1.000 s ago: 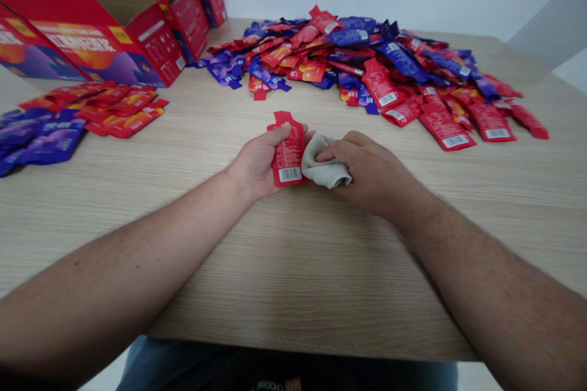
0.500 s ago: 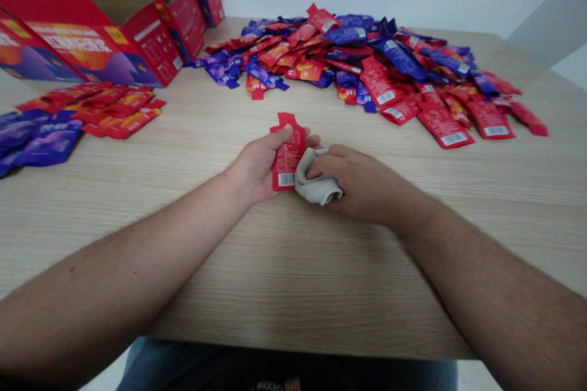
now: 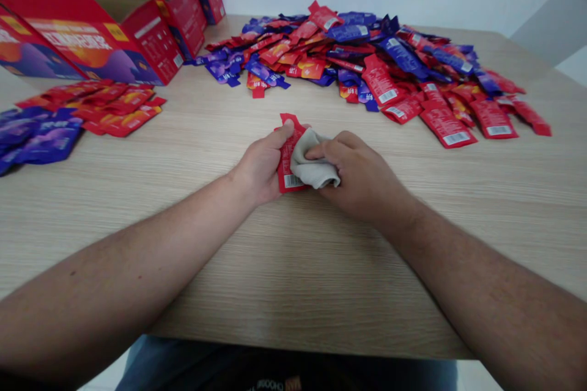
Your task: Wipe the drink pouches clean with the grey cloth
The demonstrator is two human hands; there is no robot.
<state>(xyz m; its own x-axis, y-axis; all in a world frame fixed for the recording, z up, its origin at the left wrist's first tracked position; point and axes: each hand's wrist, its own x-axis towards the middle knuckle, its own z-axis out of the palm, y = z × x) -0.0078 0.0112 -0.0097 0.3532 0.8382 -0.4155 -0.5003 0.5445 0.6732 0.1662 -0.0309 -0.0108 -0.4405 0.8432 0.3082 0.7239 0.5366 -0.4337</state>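
Note:
A red sachet (image 3: 287,162) with a barcode at its lower end lies in my left hand (image 3: 261,168), the thumb pressing on its edge and the fingers beneath it. Bunched in my right hand (image 3: 360,174) is a pale grey cloth (image 3: 316,162), which rests against the sachet's printed face and covers its right part. The fingers of my left hand are mostly hidden under the sachet.
A heap of red and purple sachets (image 3: 339,49) spreads along the back of the wooden table (image 3: 293,293). Smaller piles of red sachets (image 3: 119,107) and purple sachets (image 3: 39,134) lie at the left. Open red cartons (image 3: 147,52) stand behind them.
My right hand has moved the cloth slightly up and left, further over the sachet's face. The sachet has tilted a little in my left hand.

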